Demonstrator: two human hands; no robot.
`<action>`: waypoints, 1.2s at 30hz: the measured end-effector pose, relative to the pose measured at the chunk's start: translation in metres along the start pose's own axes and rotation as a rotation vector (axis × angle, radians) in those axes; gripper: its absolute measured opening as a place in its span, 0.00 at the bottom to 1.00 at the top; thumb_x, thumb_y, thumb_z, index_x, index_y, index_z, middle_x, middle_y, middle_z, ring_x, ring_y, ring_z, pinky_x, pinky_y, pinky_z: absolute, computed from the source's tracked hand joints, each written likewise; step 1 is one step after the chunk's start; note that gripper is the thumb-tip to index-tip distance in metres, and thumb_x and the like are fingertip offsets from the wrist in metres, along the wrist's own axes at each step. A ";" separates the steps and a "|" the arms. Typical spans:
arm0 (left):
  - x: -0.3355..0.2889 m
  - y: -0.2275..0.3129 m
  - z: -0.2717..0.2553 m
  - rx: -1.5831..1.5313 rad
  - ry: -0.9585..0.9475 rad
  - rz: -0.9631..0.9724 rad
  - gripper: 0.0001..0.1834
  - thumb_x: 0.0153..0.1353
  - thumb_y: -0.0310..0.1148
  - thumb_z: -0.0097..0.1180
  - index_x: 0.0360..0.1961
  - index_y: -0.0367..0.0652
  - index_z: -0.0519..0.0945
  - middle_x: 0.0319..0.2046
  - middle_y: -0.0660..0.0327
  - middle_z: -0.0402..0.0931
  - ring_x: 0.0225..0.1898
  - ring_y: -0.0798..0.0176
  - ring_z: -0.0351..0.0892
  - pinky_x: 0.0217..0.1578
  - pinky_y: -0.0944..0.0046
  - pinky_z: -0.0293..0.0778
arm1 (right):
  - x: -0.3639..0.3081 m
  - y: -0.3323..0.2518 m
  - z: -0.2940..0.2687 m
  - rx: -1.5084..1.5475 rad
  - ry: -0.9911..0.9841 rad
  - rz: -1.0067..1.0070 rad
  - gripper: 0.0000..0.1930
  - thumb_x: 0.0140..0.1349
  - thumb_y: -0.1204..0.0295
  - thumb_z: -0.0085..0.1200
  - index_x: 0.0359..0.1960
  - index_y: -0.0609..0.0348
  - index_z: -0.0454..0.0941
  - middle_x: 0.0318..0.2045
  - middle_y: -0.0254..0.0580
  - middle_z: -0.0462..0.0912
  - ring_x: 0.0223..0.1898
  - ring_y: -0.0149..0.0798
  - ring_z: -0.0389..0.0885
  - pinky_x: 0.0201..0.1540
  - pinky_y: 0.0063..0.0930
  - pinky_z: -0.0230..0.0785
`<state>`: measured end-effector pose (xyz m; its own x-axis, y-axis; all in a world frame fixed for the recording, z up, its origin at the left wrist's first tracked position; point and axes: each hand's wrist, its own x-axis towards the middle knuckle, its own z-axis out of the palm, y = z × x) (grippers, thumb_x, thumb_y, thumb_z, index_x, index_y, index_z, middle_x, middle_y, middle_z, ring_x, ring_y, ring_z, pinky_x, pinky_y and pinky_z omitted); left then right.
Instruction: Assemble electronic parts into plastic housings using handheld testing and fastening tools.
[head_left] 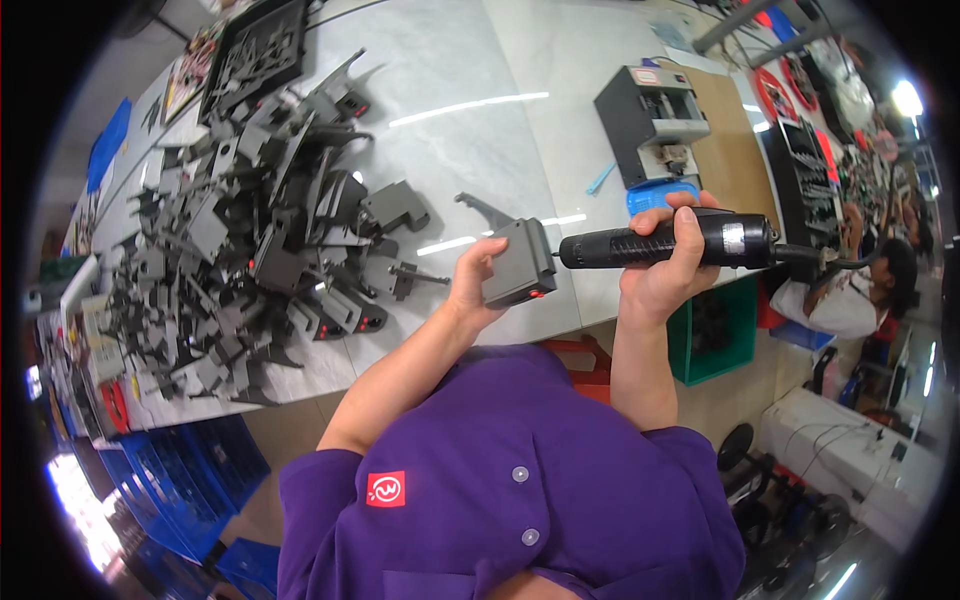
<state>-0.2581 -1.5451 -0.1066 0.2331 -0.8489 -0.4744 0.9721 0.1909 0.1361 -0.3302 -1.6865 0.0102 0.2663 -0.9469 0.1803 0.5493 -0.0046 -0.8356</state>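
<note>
My left hand (475,277) is closed around a dark grey plastic housing (522,262), which has an arm sticking out at its far end and small red parts near its lower corner. Wrapped round a black electric screwdriver (625,247) are the fingers of my right hand (668,262). The screwdriver lies level, its tip pointing left at the housing's right side. Whether the bit touches the housing or stops just short, I cannot tell. A black cord (850,262) runs off the tool's right end.
A big heap of similar grey parts (215,260) covers the table's left side. A black tray (262,55) of parts stands behind it. Far right are a grey-black machine (650,120) and a small blue tray (662,195). A green bin (722,330) sits below; a person (850,290) is at right.
</note>
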 end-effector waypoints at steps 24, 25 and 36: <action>0.232 0.022 0.225 0.590 0.172 0.163 0.20 0.49 0.39 0.56 0.39 0.36 0.72 0.38 0.50 0.73 0.40 0.55 0.74 0.44 0.53 0.70 | 0.028 0.023 -0.149 -0.383 0.344 0.275 0.17 0.50 0.79 0.55 0.41 0.70 0.67 0.27 0.39 0.75 0.18 0.30 0.72 0.22 0.23 0.66; 0.226 0.023 0.223 0.586 0.149 0.194 0.18 0.50 0.37 0.56 0.39 0.36 0.72 0.37 0.52 0.73 0.39 0.56 0.74 0.44 0.57 0.71 | 0.031 0.025 -0.149 -0.389 0.342 0.299 0.17 0.49 0.78 0.56 0.41 0.69 0.68 0.27 0.39 0.75 0.19 0.30 0.73 0.22 0.22 0.66; 0.067 0.043 0.078 0.470 0.027 0.140 0.24 0.57 0.33 0.48 0.54 0.34 0.61 0.47 0.48 0.69 0.47 0.47 0.72 0.50 0.48 0.69 | 0.048 0.081 -0.165 -0.637 0.294 0.336 0.18 0.46 0.71 0.62 0.37 0.65 0.71 0.28 0.37 0.74 0.21 0.29 0.72 0.18 0.21 0.69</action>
<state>-0.2024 -1.6321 -0.0649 0.3678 -0.8166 -0.4449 0.8162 0.0542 0.5752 -0.4036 -1.7857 -0.1348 0.0684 -0.9762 -0.2059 -0.1087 0.1979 -0.9742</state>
